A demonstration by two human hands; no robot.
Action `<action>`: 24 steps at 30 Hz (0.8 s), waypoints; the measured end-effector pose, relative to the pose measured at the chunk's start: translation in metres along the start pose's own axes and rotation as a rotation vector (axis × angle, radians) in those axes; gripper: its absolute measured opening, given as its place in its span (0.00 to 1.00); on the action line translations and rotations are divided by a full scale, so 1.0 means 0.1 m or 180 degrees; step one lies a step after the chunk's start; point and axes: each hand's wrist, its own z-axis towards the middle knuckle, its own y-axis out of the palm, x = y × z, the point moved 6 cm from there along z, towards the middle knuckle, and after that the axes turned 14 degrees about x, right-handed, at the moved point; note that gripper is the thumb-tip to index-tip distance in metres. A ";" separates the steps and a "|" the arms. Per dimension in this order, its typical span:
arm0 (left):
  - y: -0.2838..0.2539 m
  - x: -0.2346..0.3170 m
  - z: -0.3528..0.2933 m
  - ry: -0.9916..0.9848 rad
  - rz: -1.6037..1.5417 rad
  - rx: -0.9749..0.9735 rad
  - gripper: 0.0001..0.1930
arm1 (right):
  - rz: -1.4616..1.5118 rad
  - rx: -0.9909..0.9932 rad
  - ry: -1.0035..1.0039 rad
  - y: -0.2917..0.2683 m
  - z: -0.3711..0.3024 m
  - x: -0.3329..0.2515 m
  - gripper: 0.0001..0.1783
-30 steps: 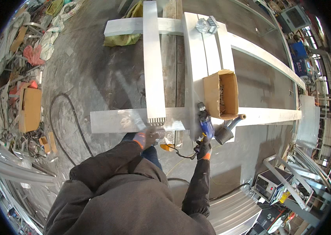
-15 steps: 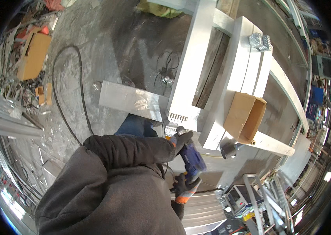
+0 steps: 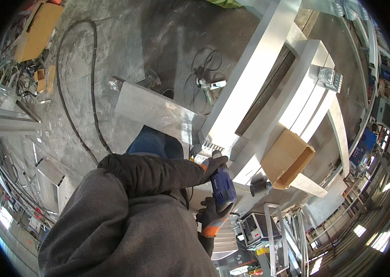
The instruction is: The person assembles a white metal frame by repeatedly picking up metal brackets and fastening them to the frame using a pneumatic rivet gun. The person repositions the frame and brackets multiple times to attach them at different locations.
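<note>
Grey concrete floor lies beneath long pale aluminium beams. Both gloved hands close on a blue power tool: the left hand grips its top, the right hand its lower end. Just right of that grip sits an open cardboard box, its contents out of sight.

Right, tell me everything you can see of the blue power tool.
The blue power tool is a handheld corded or cordless type, which cannot be told. Its body looks like dark blue plastic. It sits upright-tilted between both gloved hands: the left hand grips its upper end, the right hand its lower end. It hangs just below the aluminium frame's corner joint.
</note>
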 end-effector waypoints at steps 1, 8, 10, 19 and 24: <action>0.00 0.01 0.01 0.0010 -0.0018 -0.0042 0.21 | 0.0025 -0.0006 -0.0024 0.02 0.00 -0.02 0.27; -0.02 0.10 0.00 0.0001 0.0022 -0.0014 0.21 | -0.0103 0.0019 0.0317 0.09 0.02 -0.03 0.25; -0.01 0.11 -0.04 -0.0050 -0.0010 0.0089 0.21 | -0.0149 0.0042 0.0370 0.09 0.01 -0.05 0.22; -0.03 0.09 0.00 -0.0381 -0.0063 0.0103 0.22 | -0.0498 0.0189 0.0193 0.11 0.01 -0.18 0.24; -0.04 0.03 0.07 -0.0295 -0.0168 -0.0001 0.21 | -0.0423 0.0024 0.0217 0.03 0.12 -0.06 0.32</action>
